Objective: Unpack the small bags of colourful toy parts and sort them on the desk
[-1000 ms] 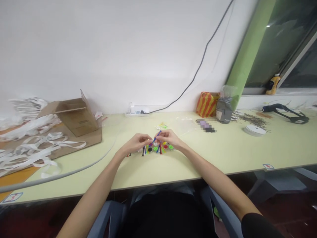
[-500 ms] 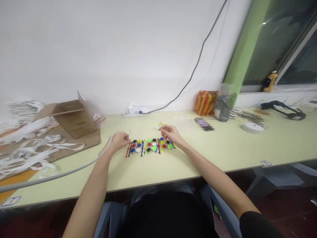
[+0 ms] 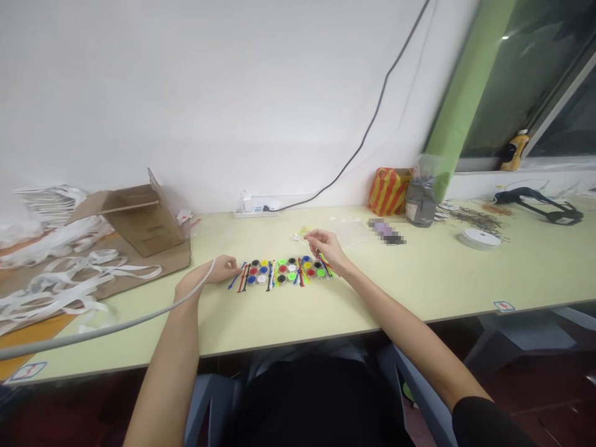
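Bunched at the fingertips, the left hand [image 3: 221,270] is at the upper end of a blue arrow-shaped strip [image 3: 234,278], just left of the coloured discs [image 3: 292,269]; from where I stand, I can't tell if it pinches the strip or only touches it. That strip looks like light, thin plastic, slightly bendy and probably slick; I'd nip it mid-shaft. Red [image 3: 243,278] and black strips [image 3: 247,278] lie between it and the discs. Over the discs' right end hovers the right hand [image 3: 328,249], fingers curled, any hold unclear.
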A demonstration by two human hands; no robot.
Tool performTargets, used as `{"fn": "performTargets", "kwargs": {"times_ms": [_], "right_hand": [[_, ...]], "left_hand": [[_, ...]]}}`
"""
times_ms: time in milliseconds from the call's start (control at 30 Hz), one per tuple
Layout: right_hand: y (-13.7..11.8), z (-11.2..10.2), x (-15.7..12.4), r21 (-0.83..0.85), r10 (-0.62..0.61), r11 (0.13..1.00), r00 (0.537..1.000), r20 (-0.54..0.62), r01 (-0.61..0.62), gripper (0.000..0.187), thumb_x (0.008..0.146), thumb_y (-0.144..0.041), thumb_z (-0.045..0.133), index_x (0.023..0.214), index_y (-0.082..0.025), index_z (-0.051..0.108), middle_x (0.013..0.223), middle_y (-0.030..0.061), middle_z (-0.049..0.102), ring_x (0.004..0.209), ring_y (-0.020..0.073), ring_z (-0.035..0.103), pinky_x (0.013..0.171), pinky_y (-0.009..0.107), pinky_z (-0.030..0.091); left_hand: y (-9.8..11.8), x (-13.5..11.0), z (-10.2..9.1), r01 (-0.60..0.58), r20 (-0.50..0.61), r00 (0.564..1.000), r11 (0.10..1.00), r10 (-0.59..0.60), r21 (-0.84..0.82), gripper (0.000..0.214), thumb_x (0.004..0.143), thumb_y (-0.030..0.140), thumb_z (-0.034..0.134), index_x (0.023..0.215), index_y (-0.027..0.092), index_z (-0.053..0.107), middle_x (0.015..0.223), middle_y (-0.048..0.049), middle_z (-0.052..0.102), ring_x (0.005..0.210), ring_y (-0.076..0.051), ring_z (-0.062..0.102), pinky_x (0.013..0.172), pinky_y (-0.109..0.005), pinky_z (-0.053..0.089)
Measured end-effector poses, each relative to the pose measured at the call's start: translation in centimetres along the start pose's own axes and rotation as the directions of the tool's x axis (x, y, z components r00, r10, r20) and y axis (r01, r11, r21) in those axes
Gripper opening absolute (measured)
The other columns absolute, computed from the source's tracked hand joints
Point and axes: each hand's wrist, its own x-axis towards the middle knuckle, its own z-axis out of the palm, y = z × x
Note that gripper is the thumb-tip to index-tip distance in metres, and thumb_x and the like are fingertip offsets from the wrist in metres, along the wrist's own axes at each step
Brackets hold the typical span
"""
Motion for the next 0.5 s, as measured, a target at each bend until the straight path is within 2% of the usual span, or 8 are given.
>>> {"fn": "performTargets", "kwargs": {"times_ms": [167, 300, 500], "right_hand": [[0.1, -0.1, 0.0, 0.001, 0.007, 1.000, 1.000, -0.012, -0.007, 0.031, 0.077, -0.046, 0.068, 0.088, -0.017, 0.066, 0.056, -0.0041, 0.055, 0.043, 0.0083, 0.045, 0.042, 0.021, 0.035], [0.2, -0.2, 0.1, -0.004, -0.008, 1.000, 1.000, -0.017, 0.008, 0.029, 0.077, -0.044, 0.067, 0.088, -0.017, 0.065, 0.055, -0.0046, 0.054, 0.043, 0.0084, 0.045, 0.042, 0.021, 0.036], [0.3, -0.3, 0.2, -0.018, -0.009, 1.000, 1.000, -0.017, 0.009, 0.029, 0.078, -0.043, 0.066, 0.089, -0.017, 0.065, 0.055, -0.0042, 0.055, 0.044, 0.0085, 0.045, 0.043, 0.021, 0.037]], "left_hand": [[1.7, -0.1, 0.1, -0.023, 0.088, 0.996, 1.000, 0.021, 0.016, 0.025, 0.060, 0.045, 0.060, 0.056, 0.020, 0.054, 0.048, 0.0024, 0.047, 0.050, -0.013, 0.041, 0.050, -0.025, 0.030], [1.5, -0.2, 0.2, -0.060, 0.126, 0.990, 0.998, 0.059, 0.003, 0.025, 0.058, 0.044, 0.056, 0.054, 0.020, 0.052, 0.051, 0.0022, 0.045, 0.052, -0.013, 0.039, 0.051, -0.024, 0.029], [1.3, -0.2, 0.3, -0.044, 0.141, 0.989, 0.999, 0.048, -0.031, 0.028, 0.058, 0.049, 0.057, 0.057, 0.020, 0.054, 0.050, 0.0025, 0.044, 0.051, -0.013, 0.038, 0.049, -0.024, 0.028]]}}
